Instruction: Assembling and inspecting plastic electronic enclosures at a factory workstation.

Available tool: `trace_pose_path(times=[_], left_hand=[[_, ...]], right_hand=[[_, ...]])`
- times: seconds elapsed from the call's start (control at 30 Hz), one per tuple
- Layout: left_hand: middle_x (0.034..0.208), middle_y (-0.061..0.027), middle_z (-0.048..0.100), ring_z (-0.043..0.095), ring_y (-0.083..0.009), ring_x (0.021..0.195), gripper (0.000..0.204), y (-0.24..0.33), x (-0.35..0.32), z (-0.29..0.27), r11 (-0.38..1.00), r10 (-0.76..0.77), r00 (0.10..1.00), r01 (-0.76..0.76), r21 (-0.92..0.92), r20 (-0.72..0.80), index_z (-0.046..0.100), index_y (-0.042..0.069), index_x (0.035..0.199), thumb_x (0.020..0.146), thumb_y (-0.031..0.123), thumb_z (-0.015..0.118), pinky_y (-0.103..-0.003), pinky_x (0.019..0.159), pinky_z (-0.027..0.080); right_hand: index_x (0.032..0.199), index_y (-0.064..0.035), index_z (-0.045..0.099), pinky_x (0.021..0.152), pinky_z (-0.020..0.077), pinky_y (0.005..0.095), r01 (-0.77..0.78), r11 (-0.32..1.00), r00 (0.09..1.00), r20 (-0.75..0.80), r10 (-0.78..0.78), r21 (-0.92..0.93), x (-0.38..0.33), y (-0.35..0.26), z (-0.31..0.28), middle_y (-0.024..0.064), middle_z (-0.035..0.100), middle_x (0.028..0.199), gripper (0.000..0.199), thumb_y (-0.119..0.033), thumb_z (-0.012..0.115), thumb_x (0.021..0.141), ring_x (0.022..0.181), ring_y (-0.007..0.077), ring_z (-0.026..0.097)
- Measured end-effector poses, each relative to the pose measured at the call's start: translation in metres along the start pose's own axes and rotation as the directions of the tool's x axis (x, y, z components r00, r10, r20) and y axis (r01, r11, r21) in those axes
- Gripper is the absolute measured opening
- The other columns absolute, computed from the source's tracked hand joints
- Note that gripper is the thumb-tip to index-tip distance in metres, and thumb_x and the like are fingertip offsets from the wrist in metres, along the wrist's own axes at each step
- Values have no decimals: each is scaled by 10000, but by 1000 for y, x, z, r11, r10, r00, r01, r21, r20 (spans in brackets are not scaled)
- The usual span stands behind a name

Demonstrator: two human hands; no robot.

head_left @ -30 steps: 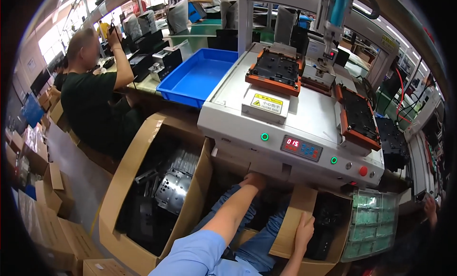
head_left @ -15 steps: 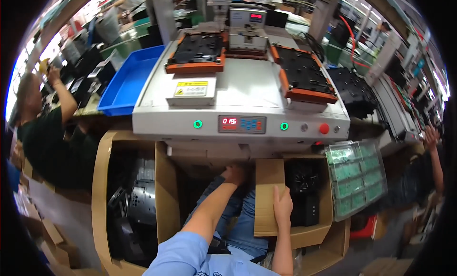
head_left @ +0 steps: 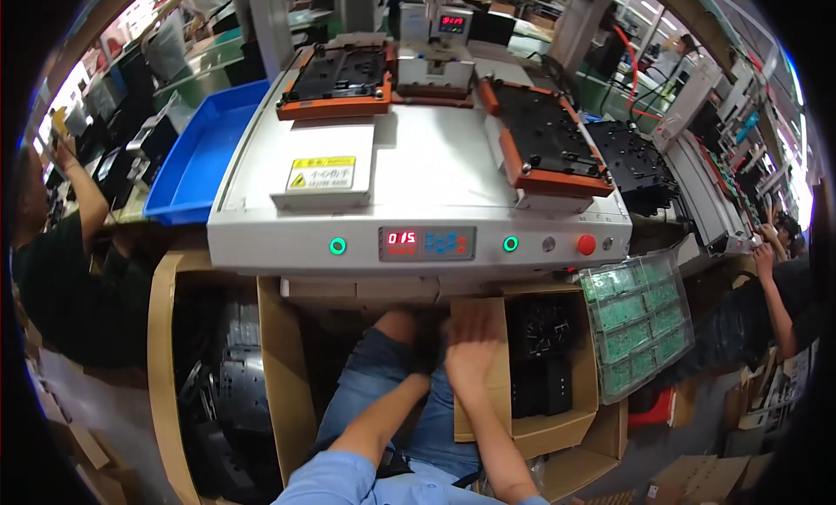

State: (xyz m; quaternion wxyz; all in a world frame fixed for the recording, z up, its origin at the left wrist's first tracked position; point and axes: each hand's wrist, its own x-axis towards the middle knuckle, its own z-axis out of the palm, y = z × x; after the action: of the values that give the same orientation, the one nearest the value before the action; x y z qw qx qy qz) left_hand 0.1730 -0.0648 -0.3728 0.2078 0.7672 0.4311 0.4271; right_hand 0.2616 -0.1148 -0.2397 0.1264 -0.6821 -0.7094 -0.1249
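My right hand point(head_left: 471, 348) lies over the upper part of a cardboard box flap point(head_left: 482, 414), its fingers stretched forward, slightly blurred and with no object visible in them. My left forearm point(head_left: 381, 420) reaches in between my thighs; the left hand past the wrist is hidden in the dark gap beside the flap, so its fingers do not show. Right of the flap, the open cardboard box point(head_left: 557, 437) contains black parts point(head_left: 542, 390). A clear tray of green circuit boards point(head_left: 637, 325) leans against this box's right side.
Ahead stands a white machine point(head_left: 418, 170) with two orange-edged fixtures point(head_left: 338, 80) point(head_left: 549, 139) bearing black plates. A blue bin point(head_left: 196, 157) sits to its left. Another cardboard box point(head_left: 161, 366) of black parts stands at my left. Co-workers point(head_left: 78, 270) sit on both sides.
My right hand has moved forward and left from the flap's right edge onto its upper part. My left hand has drawn back toward me and out of sight. The view has shifted slightly.
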Motion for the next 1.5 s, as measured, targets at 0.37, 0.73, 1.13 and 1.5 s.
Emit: trace_pose_path(times=[0.37,0.73,1.13,1.5], left_hand=[[1189,-192,555,517,-332,1154,385,111,110,110,835,488,856,-403,-374,169,525,84,1259,891,179,466,-457,948,410],[1182,-193,558,520,-332,1148,379,102,87,105,838,496,837,-392,-381,230,531,79,1249,886,170,471,-448,947,412],[1173,-195,562,522,-333,1142,372,70,55,67,899,391,889,-312,-308,240,538,74,1238,882,161,477,-438,946,414],[1165,-196,566,525,-334,1136,366,46,-29,13,979,114,974,-76,-191,198,544,69,1228,877,153,483,-429,945,416]], right_hand=[[1131,-8,551,753,521,411,112,897,987,56,-149,427,-52,-96,86,209,526,1195,341,-157,553,824,927,358,598],[1119,-69,549,761,517,388,-101,840,991,-19,131,534,-53,-104,75,131,547,1138,291,-156,562,841,955,312,586],[1113,-113,536,782,516,408,-123,769,990,29,135,627,-52,-102,72,117,542,1111,254,-184,545,869,971,330,571],[1111,-64,537,863,471,431,-67,752,997,9,80,656,-52,-100,85,166,540,1146,263,-176,554,874,1005,365,547]])
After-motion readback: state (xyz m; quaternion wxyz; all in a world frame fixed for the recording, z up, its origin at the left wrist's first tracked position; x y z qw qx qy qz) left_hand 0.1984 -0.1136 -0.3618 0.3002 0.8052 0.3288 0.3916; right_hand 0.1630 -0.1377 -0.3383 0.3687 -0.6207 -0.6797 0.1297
